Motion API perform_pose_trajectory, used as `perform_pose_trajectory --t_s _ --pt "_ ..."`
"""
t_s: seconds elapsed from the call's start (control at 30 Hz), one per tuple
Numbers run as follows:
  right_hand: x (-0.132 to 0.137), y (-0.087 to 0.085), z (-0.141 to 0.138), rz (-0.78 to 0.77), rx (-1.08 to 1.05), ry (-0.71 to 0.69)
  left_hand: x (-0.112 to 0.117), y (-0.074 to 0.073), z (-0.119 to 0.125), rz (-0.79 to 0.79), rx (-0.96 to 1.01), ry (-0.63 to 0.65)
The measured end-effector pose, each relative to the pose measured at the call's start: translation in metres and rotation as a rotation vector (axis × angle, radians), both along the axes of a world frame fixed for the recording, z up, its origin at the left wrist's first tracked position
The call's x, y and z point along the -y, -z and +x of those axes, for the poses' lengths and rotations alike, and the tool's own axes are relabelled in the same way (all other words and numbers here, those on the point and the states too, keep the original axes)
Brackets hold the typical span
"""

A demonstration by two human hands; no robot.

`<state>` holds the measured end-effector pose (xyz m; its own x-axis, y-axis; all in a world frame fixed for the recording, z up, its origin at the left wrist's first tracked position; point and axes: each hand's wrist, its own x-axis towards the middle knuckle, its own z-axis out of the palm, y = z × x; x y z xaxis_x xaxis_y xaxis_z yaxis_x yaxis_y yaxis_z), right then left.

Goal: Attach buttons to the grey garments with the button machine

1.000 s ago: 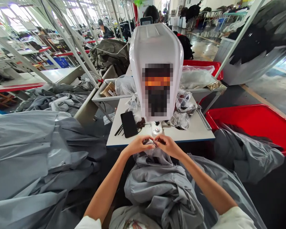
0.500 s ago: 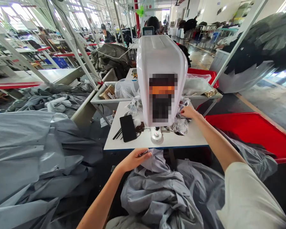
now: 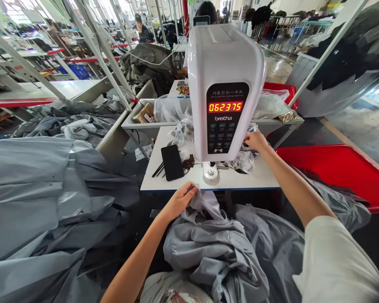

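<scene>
My left hand [image 3: 179, 200] is closed on a fold of the grey garment [image 3: 208, 248] that lies bunched over my lap, just below the white table's [image 3: 243, 180] front edge. My right hand [image 3: 255, 141] reaches to the right side of the white button machine [image 3: 225, 84], its fingers curled at clear plastic bags [image 3: 244, 160] of small parts; what it grips, if anything, is hidden. The machine's round base plate [image 3: 211, 171] sits between my hands. The machine's red display shows digits.
A black phone [image 3: 172, 162] and dark tools lie left on the table. A red bin [image 3: 341, 168] with grey cloth stands at the right. Large grey fabric piles [image 3: 44, 202] fill the left. A tray [image 3: 154, 124] with bags sits behind the machine. Other workers sit far back.
My right hand left the garment and went up to the plastic bags right of the machine, staying there. My left hand kept hold of the grey cloth. The view shifted slightly.
</scene>
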<state>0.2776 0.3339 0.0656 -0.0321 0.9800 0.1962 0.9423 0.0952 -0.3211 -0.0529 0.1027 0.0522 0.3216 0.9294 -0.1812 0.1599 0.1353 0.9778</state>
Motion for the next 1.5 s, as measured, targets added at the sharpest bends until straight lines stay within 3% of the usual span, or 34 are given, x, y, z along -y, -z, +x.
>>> perform_pose_trajectory --t_s 0.17,0.3,0.4,0.53,0.77,0.87,1.0,1.07,1.17,1.27,1.5 --pt "0.065 -0.012 -0.024 0.215 -0.282 -0.057 0.002 0.006 0.004 0.027 0.005 -0.126" --pt "0.124 0.011 -0.053 0.167 -0.571 -0.193 0.003 0.005 0.011 0.011 0.021 -0.195" --pt "0.146 0.034 -0.076 0.054 -0.694 -0.31 0.004 0.003 0.016 -0.029 0.049 -0.206" --pt "0.148 0.052 -0.1 0.039 -0.74 -0.408 0.006 0.0 0.017 -0.068 0.079 -0.192" --pt "0.137 0.071 -0.113 0.018 -0.825 -0.386 0.008 -0.001 0.017 -0.039 0.073 -0.153" --pt "0.141 0.067 -0.113 0.034 -0.774 -0.375 0.007 -0.004 0.019 -0.041 0.079 -0.149" --pt "0.169 0.05 -0.118 0.143 -0.774 -0.345 0.005 -0.01 0.024 -0.064 0.114 -0.131" --pt "0.187 0.045 -0.123 0.019 -0.855 -0.435 0.004 -0.012 0.026 -0.088 0.141 -0.097" --pt "0.207 0.047 -0.131 -0.286 -1.008 -0.553 0.002 -0.011 0.027 -0.08 0.139 -0.066" --pt "0.212 0.054 -0.133 -0.41 -1.113 -0.477 -0.004 -0.006 0.026 0.021 0.045 -0.092" --pt "0.188 0.055 -0.127 -0.195 -1.079 -0.245 -0.031 0.016 0.036 0.142 -0.114 -0.129"
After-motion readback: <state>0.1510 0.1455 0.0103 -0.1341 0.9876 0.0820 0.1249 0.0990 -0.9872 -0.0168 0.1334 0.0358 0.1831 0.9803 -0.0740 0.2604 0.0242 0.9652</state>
